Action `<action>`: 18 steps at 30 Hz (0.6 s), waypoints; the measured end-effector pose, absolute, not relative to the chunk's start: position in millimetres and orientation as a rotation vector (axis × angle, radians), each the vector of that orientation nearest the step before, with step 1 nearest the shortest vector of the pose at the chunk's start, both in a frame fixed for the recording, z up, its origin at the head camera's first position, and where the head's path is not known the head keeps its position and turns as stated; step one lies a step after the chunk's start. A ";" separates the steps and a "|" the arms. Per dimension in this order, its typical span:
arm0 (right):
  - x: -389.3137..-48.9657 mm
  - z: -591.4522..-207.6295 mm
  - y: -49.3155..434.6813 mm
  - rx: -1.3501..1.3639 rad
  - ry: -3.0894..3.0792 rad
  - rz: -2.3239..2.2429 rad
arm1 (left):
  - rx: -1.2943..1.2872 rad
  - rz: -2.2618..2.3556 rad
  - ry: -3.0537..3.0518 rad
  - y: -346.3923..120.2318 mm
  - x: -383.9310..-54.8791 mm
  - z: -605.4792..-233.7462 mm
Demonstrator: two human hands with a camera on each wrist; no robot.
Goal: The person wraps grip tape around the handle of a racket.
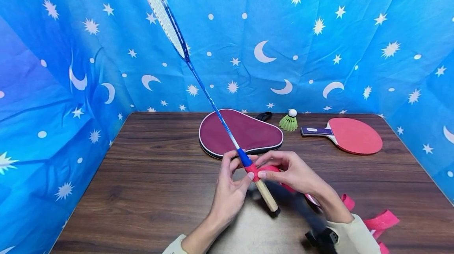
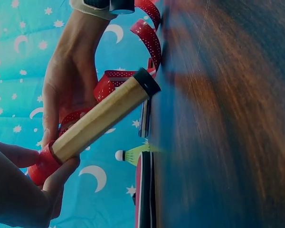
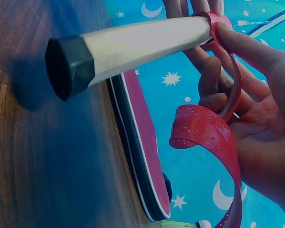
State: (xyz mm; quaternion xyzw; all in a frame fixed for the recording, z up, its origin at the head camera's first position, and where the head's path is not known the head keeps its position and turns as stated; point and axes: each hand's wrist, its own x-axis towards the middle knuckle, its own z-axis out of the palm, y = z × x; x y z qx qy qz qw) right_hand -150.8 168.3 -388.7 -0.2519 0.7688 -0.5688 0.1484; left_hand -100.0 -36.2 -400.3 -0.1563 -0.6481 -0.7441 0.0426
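A blue and white badminton racket [image 1: 213, 104] slants up to the left, its head partly out of view. Red perforated grip tape [image 1: 252, 173] wraps the top of its handle, just below the blue cone. Beneath that, the wooden handle [image 2: 102, 118] is bare, ending in a black cap [image 3: 69, 69]. My left hand [image 1: 228, 193] holds the racket at the wrapped part, thumb against the tape. From the other side, my right hand [image 1: 299, 173] pinches the tape at the handle. A loose, curling length of tape [image 3: 206, 130] hangs by the right palm.
Behind the hands lies a maroon paddle case [image 1: 244, 130] with white piping. To its right are a yellow-green shuttlecock [image 1: 289, 122] and a red table tennis paddle [image 1: 358, 136]. More tape [image 1: 383, 220] trails over the wooden table [image 1: 152, 175] by the right sleeve. A star-patterned blue cloth [image 1: 227, 29] hangs behind.
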 end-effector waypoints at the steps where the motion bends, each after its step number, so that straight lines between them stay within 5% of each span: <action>1: -150.6 -388.5 168.0 -0.726 2.208 -1.641 | -0.482 -2.276 -1.982 -36.3 -100.0 -399.9; 18: -148.9 -388.8 166.5 -0.777 2.306 -1.687 | -0.398 -2.266 -2.036 -36.4 -101.8 -396.0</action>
